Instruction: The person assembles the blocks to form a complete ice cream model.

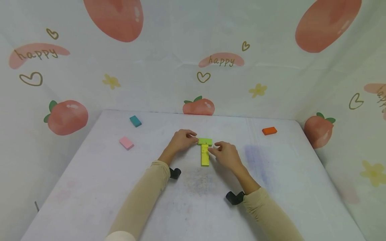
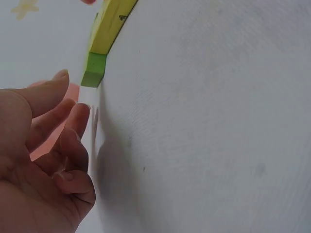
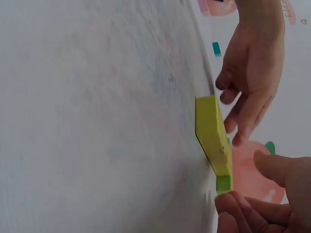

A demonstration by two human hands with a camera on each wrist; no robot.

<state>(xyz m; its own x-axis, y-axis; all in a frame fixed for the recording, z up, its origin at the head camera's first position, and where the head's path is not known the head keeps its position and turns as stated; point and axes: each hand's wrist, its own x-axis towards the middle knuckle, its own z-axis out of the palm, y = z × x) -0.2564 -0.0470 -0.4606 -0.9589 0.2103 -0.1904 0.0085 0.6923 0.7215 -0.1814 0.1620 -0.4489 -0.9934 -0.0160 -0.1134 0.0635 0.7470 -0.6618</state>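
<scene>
A yellow block lies lengthwise on the white table, pointing away from me. Across its far end sits a light green block, so the two form a T. My left hand is at the green block's left end, its fingers loosely bent and apart from the block in the left wrist view. To the right, my right hand hovers beside the yellow block with thumb and fingers spread. In the right wrist view its fingertips are right at the green block's end. Neither hand holds anything.
On the left of the table lie a pink block and, farther back, a teal block. An orange block lies at the back right. A printed cloth hangs behind and beside the table.
</scene>
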